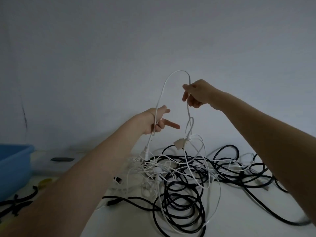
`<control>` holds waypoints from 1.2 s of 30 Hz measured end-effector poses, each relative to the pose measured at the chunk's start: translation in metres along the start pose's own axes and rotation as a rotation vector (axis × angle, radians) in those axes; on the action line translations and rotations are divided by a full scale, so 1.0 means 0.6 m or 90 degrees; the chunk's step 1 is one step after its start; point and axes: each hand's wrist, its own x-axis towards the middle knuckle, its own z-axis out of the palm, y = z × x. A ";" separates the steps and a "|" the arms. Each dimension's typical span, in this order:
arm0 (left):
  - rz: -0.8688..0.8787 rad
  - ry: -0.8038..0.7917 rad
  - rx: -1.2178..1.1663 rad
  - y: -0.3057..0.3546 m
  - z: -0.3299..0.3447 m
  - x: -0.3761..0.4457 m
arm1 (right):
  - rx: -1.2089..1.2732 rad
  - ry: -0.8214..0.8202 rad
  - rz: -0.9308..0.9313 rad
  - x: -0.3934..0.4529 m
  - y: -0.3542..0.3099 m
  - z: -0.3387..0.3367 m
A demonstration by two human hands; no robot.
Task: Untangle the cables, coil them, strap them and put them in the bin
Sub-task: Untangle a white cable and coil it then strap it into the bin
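Observation:
A white cable (165,82) arches high above the table between both hands. My left hand (156,121) grips one side of it, index finger pointing right; a white plug hangs just below that hand. My right hand (196,94) pinches the other side higher up. Under the right hand the cable drops into a knot with a beige connector (179,143). A tangle of black and white cables (184,182) lies on the white table (239,219) below. The blue bin (13,168) stands at the left edge.
Black straps (20,200) lie on the table at lower left, near a yellow item (45,183). A dark flat piece (62,159) lies by the bin. A plain wall rises behind the table.

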 end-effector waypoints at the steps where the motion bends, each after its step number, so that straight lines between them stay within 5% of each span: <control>1: -0.006 -0.008 0.014 -0.002 0.008 0.002 | -0.005 0.003 -0.014 0.001 -0.005 0.002; 8: -0.018 -0.133 -0.015 -0.022 0.050 -0.004 | 0.099 0.002 -0.004 -0.008 -0.002 0.018; 12: -0.009 -0.072 -0.126 -0.032 0.033 0.001 | 0.131 -0.059 0.023 -0.021 0.040 0.026; 18: 0.015 -0.019 -0.242 -0.036 -0.003 0.006 | 0.060 -0.283 0.061 -0.053 0.107 0.069; 27: 0.013 -0.051 -0.254 -0.041 -0.017 -0.003 | -0.044 -0.303 0.025 -0.044 0.111 0.170; 30: -0.015 -0.022 -0.215 -0.049 -0.025 0.000 | -0.037 -0.218 0.006 -0.038 0.099 0.157; 36: -0.093 0.067 -0.250 -0.090 -0.045 0.021 | 0.293 -0.031 -0.013 -0.022 0.065 0.072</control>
